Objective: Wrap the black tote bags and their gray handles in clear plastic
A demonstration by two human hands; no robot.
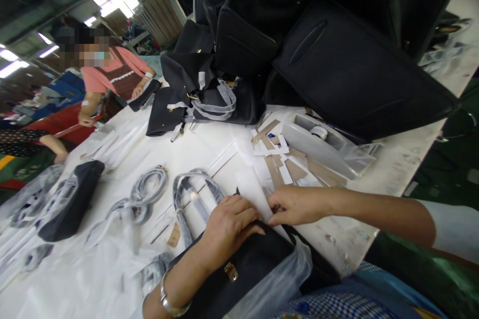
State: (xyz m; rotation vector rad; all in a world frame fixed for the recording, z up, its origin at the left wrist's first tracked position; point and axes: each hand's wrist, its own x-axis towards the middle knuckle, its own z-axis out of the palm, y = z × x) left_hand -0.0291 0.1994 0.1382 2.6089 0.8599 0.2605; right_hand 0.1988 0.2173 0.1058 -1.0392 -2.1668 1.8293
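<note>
A black handbag point(213, 274) with a gold clasp lies at the table's front edge, close to my body. My left hand point(235, 219), with a silver bangle at the wrist, is closed over the bag's upper edge. Beside it, my right hand point(288, 204) pinches the edge of a white foam sheet point(256, 192) at the bag's top; my fingertips are partly hidden. Clear plastic film point(277, 279) hangs over the bag's front. The bag's wrapped handle point(181, 214) arches up beyond my left hand, and a brown tag point(173, 235) lies near it.
Black bags point(359, 70) are piled high at the back right. A tape dispenser point(318, 139) stands near cardboard scraps point(295, 164). Coiled wrapped straps point(149, 187) and another black bag point(71, 204) lie left. A co-worker point(116, 72) handles a black item across the table; another person's arm point(52, 144) shows.
</note>
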